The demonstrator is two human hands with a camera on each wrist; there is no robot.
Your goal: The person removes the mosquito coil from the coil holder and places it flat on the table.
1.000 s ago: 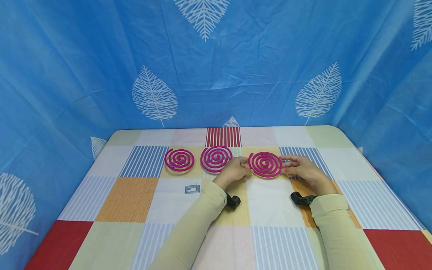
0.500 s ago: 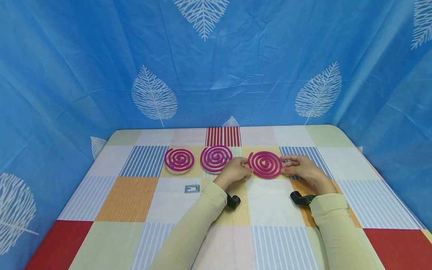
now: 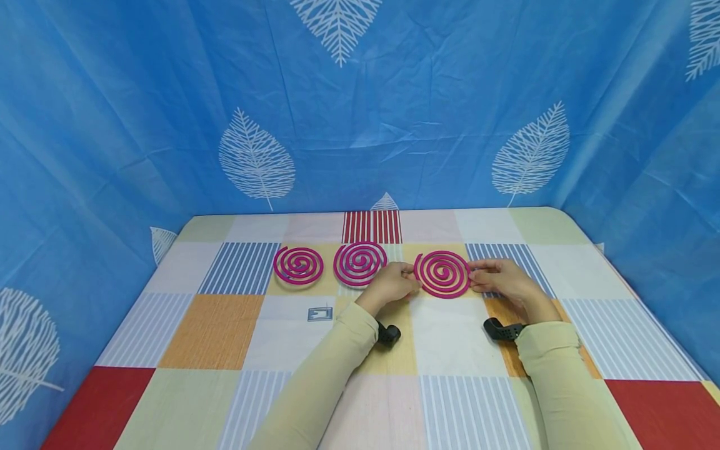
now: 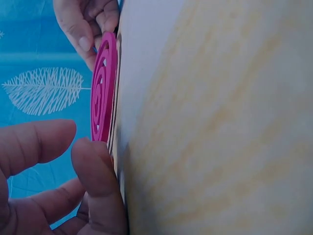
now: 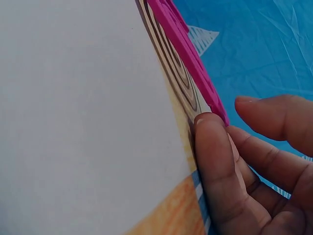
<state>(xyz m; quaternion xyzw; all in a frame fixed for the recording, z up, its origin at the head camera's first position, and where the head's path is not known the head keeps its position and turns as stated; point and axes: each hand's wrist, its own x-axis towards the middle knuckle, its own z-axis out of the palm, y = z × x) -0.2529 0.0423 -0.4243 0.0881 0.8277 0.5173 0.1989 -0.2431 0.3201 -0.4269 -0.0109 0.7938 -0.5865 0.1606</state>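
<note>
A flat pink mosquito coil point(image 3: 443, 273) is held by its edges between the two hands. My left hand point(image 3: 392, 286) has thumb and fingers at its left edge; in the left wrist view the thumb tip meets the rim while the index finger stands apart. At the right edge my right hand point(image 3: 505, 281) pinches the rim with the thumb point(image 5: 215, 147) below and a finger above. A shadow under the coil in the right wrist view shows it raised off the cloth. Two more pink coils, a middle one point(image 3: 360, 265) and a left one point(image 3: 299, 266), lie to the left.
The table wears a patchwork cloth point(image 3: 208, 331) of coloured and striped squares. Blue curtain point(image 3: 394, 106) with white leaf prints hangs behind and along both sides. Beside the left hand, the middle coil lies very close to the knuckles.
The held coil has shifted very slightly to the right and tipped up a little toward the camera. The right fingers have drawn slightly closer together; the other coils stay put.
</note>
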